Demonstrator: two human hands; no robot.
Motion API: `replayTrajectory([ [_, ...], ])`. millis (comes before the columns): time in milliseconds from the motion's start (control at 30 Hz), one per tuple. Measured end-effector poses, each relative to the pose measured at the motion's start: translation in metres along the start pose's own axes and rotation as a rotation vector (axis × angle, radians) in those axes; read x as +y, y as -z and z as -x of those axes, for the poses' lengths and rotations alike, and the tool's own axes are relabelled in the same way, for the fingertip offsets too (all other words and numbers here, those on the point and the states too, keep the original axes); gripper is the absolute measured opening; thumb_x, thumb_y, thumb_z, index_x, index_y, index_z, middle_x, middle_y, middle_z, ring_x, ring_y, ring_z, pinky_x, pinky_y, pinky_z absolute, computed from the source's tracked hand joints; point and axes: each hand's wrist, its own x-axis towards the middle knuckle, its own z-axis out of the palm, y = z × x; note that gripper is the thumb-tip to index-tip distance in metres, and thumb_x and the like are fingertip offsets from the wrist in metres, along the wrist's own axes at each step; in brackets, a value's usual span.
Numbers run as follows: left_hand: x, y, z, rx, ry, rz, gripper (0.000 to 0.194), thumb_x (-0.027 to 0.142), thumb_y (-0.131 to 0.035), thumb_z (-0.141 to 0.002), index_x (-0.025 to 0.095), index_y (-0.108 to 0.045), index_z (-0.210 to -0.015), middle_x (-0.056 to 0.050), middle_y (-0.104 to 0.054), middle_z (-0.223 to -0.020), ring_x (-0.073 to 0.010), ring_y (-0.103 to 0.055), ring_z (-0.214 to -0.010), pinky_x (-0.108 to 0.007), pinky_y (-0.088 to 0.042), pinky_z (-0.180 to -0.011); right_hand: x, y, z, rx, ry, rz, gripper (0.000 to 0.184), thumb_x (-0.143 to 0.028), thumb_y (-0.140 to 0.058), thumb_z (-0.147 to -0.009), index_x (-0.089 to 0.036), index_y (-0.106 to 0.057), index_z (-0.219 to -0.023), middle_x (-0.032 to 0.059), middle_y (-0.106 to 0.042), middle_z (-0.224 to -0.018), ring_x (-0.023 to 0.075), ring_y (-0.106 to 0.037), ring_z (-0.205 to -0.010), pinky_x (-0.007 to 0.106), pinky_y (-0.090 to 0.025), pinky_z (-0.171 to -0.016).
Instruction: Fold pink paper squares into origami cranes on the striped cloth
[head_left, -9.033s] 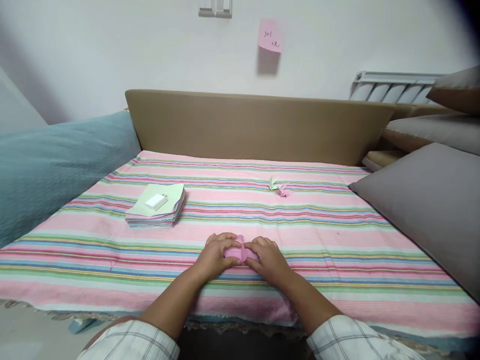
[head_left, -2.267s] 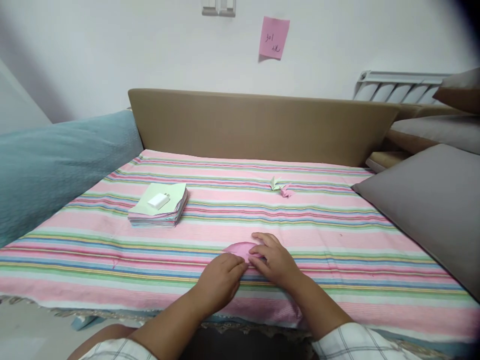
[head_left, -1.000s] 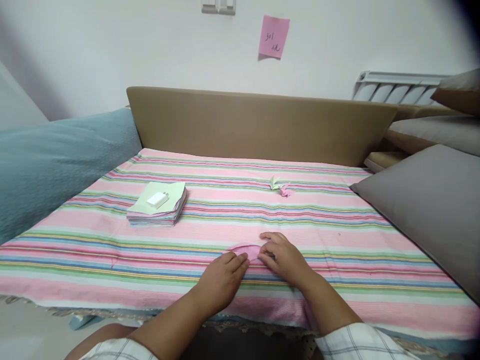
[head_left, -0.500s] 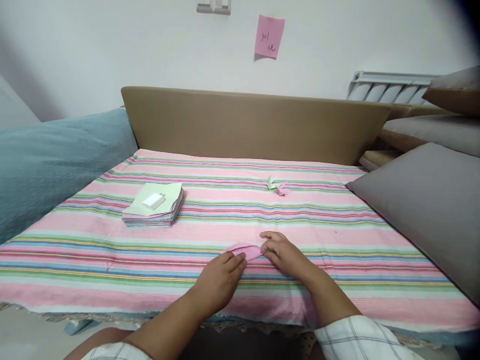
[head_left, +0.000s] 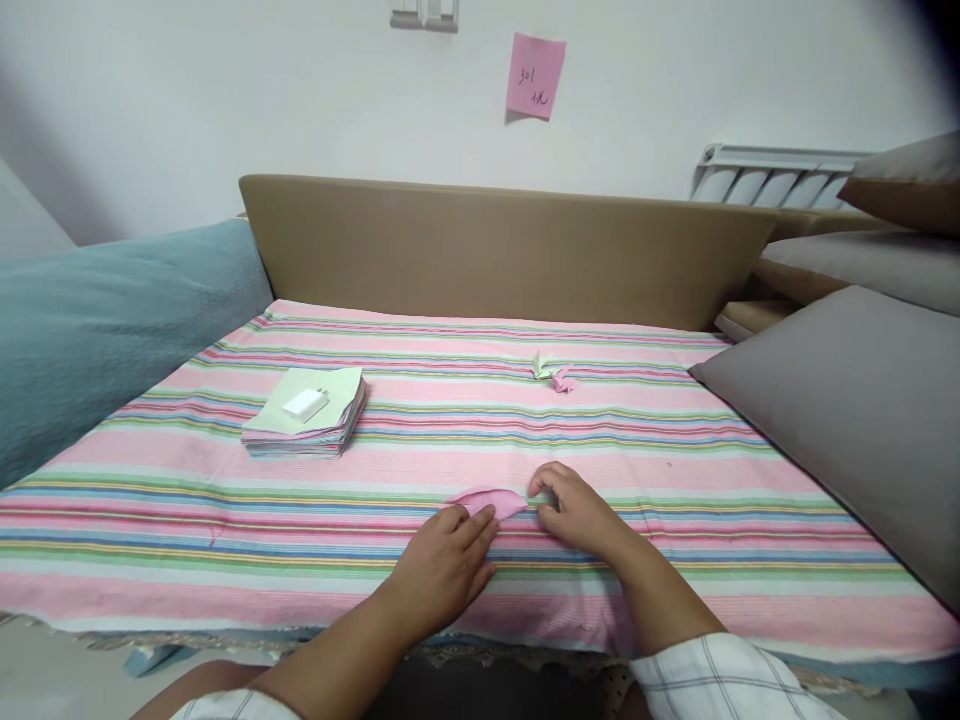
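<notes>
A folded piece of pink paper lies on the striped cloth in front of me, its upper edge bowed and slightly raised. My left hand rests on the paper's near left part, fingers stretched out flat and pressing it down, thumb apart. Just off the paper's right tip is my right hand, its fingers curled with a gap between thumb and forefinger and nothing in it. Farther back, a pale green folded paper figure and a pink folded paper figure sit side by side.
A stack of coloured paper sheets stands at the left with a white charger plug on top. Grey cushions line the right side. Behind the striped cloth rises a brown backrest; a blue-covered armrest bounds the left.
My right hand has let go of the paper's right end and moved slightly right, its fingers curling in. My left hand stays on the paper, its thumb now spread out.
</notes>
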Motion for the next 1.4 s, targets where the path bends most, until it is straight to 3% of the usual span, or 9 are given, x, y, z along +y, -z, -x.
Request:
replayTrajectory([
  [67,0.0,0.0,0.0,-0.012,0.002,0.004,0.046,0.035,-0.047,-0.086,0.018,-0.045,-0.128,-0.006,-0.048,-0.132,-0.0237,-0.051,-0.1,-0.039,-0.041,-0.088,-0.002,0.0,0.0,-0.015,-0.043,-0.028,0.011,-0.024,-0.06,-0.071,-0.021,-0.057,-0.082,0.004,-0.054,-0.094,0.0198,-0.051,-0.093,0.033,-0.042,-0.082],
  [167,-0.001,0.001,0.001,-0.014,0.001,0.011,0.046,0.035,-0.047,-0.086,0.018,-0.045,-0.128,-0.006,-0.048,-0.133,-0.0245,-0.05,-0.102,-0.039,-0.04,-0.089,-0.005,-0.006,-0.001,-0.024,-0.093,-0.037,0.023,-0.042,-0.067,-0.068,-0.021,-0.059,-0.075,0.0051,-0.054,-0.1,0.022,-0.049,-0.099,0.035,-0.039,-0.086],
  [300,-0.001,0.0,0.001,-0.006,0.001,0.014,0.048,0.036,-0.048,-0.085,0.018,-0.044,-0.129,-0.006,-0.049,-0.132,-0.0234,-0.05,-0.1,-0.039,-0.041,-0.089,-0.011,-0.018,-0.004,-0.011,-0.176,0.007,0.029,-0.05,-0.062,-0.071,-0.021,-0.062,-0.07,0.0075,-0.049,-0.12,0.0262,-0.041,-0.114,0.042,-0.032,-0.093],
  [533,0.0,0.001,0.001,-0.002,0.002,0.014,0.047,0.036,-0.048,-0.085,0.018,-0.044,-0.129,-0.007,-0.048,-0.133,-0.0227,-0.05,-0.1,-0.038,-0.041,-0.089,-0.018,-0.024,-0.006,0.007,-0.258,0.026,0.027,-0.043,-0.056,-0.077,-0.021,-0.062,-0.064,0.0064,-0.047,-0.128,0.0254,-0.039,-0.119,0.044,-0.03,-0.096],
  [1400,0.002,-0.001,0.002,0.01,0.023,-0.011,0.044,0.036,-0.046,-0.086,0.017,-0.047,-0.126,-0.007,-0.049,-0.131,-0.024,-0.048,-0.102,-0.039,-0.039,-0.091,-0.011,-0.019,-0.006,-0.02,-0.192,0.022,0.016,-0.035,-0.06,-0.076,-0.021,-0.064,-0.07,0.0058,-0.049,-0.126,0.0253,-0.041,-0.116,0.045,-0.031,-0.093],
])
